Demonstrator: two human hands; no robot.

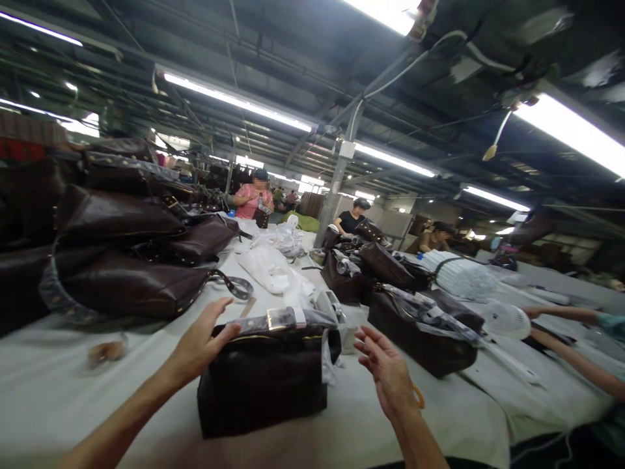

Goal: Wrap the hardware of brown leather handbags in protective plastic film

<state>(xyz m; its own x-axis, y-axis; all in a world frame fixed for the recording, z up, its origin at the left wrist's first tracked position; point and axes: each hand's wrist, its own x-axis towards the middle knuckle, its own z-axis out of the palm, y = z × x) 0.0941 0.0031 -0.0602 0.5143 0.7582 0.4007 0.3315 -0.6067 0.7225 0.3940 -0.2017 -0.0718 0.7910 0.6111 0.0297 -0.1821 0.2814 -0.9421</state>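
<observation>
A dark brown leather handbag stands upright in front of me on a white-covered table. Plastic-wrapped straps with a gold buckle lie across its top, beside the zip. My left hand is at the bag's upper left corner, thumb and fingers apart, the thumb on the top edge. To the right of the bag, apart from it, is my right hand with its fingers curled together. An orange loop, like a scissor handle, sticks out behind that hand; the rest of it is hidden.
Brown bags are piled at left; more bags stand at right. White plastic wrapping lies behind my bag. A white hand fan lies near a co-worker's arms at right. A pole rises behind; other people work farther back.
</observation>
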